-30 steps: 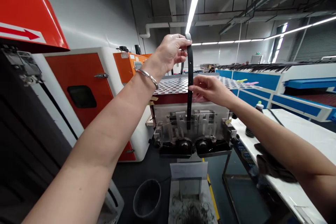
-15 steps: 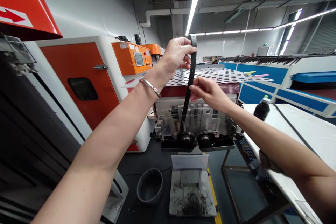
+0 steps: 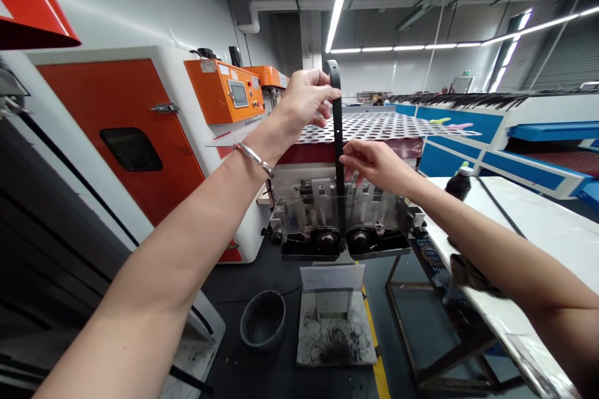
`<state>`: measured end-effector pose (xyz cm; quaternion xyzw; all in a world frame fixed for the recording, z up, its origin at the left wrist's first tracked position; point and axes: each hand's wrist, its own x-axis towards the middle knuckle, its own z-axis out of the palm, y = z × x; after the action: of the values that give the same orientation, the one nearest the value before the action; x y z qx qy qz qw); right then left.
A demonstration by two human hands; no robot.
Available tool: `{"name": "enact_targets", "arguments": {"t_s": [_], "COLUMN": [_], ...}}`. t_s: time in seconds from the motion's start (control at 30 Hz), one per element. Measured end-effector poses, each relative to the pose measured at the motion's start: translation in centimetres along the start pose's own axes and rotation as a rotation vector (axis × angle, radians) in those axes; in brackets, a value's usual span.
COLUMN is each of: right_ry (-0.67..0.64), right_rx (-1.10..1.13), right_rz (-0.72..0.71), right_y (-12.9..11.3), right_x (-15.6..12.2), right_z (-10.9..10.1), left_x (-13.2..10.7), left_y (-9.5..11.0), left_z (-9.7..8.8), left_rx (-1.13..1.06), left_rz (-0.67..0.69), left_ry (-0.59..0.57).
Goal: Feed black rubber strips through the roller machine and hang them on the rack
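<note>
My left hand [image 3: 304, 100] is raised and pinches the top end of a long black strap [image 3: 337, 137] that hangs straight down. Lower on the strap, my right hand [image 3: 374, 163] grips it between thumb and fingers. The strap's bottom end runs down between the two black rollers [image 3: 342, 238] at the front of a small grey machine [image 3: 304, 212] with a clear guard. A silver bangle sits on my left wrist.
A white and orange cabinet [image 3: 140, 131] stands at left. A perforated metal top [image 3: 388, 128] lies behind the machine. At right a white table [image 3: 543, 224] bears a dark bottle [image 3: 458, 182]. On the floor are a grey bucket [image 3: 262, 319] and a tray of black shavings [image 3: 334, 340].
Both hands have come down a little with the strap. Its lower end tilted to the left roller half a second ago and now hangs vertical between the two rollers, reaching deeper.
</note>
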<state>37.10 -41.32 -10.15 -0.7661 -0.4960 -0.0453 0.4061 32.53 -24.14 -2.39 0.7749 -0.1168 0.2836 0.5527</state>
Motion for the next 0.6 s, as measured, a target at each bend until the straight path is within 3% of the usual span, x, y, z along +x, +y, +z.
{"name": "enact_targets", "arguments": {"t_s": [0.17, 0.33, 0.47, 0.6], "right_ry": [0.069, 0.145, -0.071, -0.324], "right_rx": [-0.359, -0.269, -0.024, 0.067], "right_rz": [-0.043, 0.031, 0.204, 0.378], "right_y": [0.3, -0.4, 0.5, 5.5], "right_x": [-1.6, -5.6, -11.2, -17.0], "right_z": [0.3, 0.7, 2.8, 7.7], "left_x": [-0.6, -1.9, -5.3, -12.3], "left_y": [-2.2, -3.8, -4.1, -4.8], "left_z": [0.8, 1.4, 1.5, 1.2], "left_rx": [0.117, 0.409, 0.535, 0.455], "left_rz": [0.05, 0.176, 0.202, 0.157], "left_ry": [-0.029, -0.015, 0.061, 0.159]}}
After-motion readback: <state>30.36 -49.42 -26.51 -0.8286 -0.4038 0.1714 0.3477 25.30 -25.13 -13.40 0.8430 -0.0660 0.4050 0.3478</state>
